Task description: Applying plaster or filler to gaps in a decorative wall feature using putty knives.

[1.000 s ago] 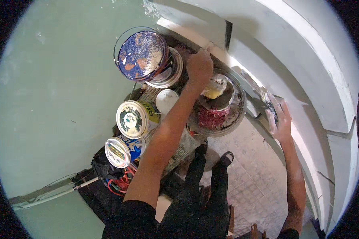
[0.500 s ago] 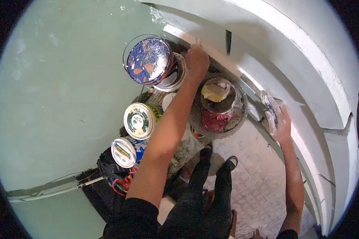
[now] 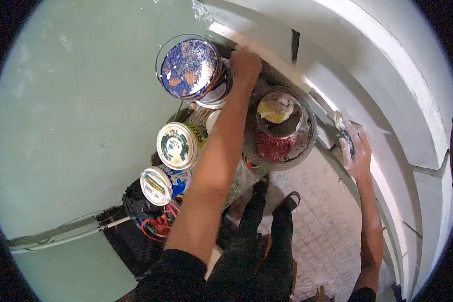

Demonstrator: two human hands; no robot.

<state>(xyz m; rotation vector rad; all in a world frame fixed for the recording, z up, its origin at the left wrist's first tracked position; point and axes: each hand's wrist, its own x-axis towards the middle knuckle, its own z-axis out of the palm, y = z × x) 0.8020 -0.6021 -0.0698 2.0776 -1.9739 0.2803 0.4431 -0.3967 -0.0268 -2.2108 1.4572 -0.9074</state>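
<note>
My left hand (image 3: 245,66) is a closed fist reaching past the blue-topped paint bucket (image 3: 189,70), close to the lower edge of the pale wall. What its fingers hold, if anything, is hidden. On the right, the fingers of my right hand (image 3: 357,151) are wrapped round a putty knife (image 3: 343,132) smeared with white filler. Its blade lies along the bright ledge of the curved wall (image 3: 377,105). Between my arms stands a round clear tub (image 3: 307,146) holding a smaller bowl (image 3: 287,128) with yellow and whitish material, and a dark red piece (image 3: 277,147).
Two smaller white-lidded paint cans (image 3: 176,146) (image 3: 157,186) stand along the green wall (image 3: 85,126). Below them are a black bag (image 3: 136,204) and red cables (image 3: 158,226). A white pipe (image 3: 80,232) runs along the green wall. Tiled floor (image 3: 327,221) lies around my feet.
The view has shifted slightly. My left fist sits a little higher, near the wall edge. My right hand keeps its grip on the putty knife against the ledge.
</note>
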